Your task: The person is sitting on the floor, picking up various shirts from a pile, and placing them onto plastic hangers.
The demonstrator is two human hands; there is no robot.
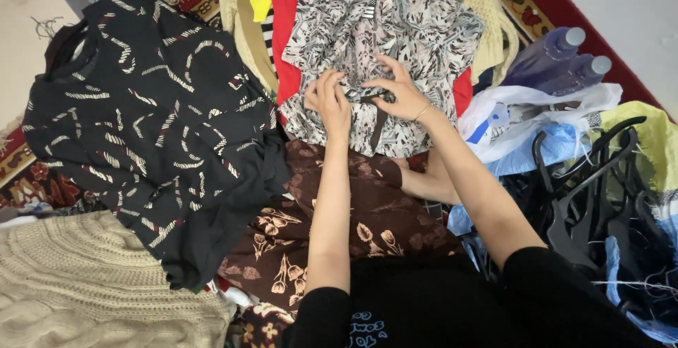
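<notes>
A grey-and-white leaf-print blouse (417,30) lies flat on top of a red garment (300,9). Both my hands rest on its lower middle. My left hand (330,101) and my right hand (397,90) pinch a dark tie strip (379,118) at the blouse's waist, fingers curled around it. A thin bracelet sits on my right wrist. Beneath my forearms lies a brown floral garment (367,221).
A black top with white dashes (152,129) lies at left, a cream knit sweater (85,284) at lower left. At right are two purple bottles (558,58), white and blue plastic bags (522,125) and a heap of black hangers (600,199). A patterned red rug (544,9) lies underneath.
</notes>
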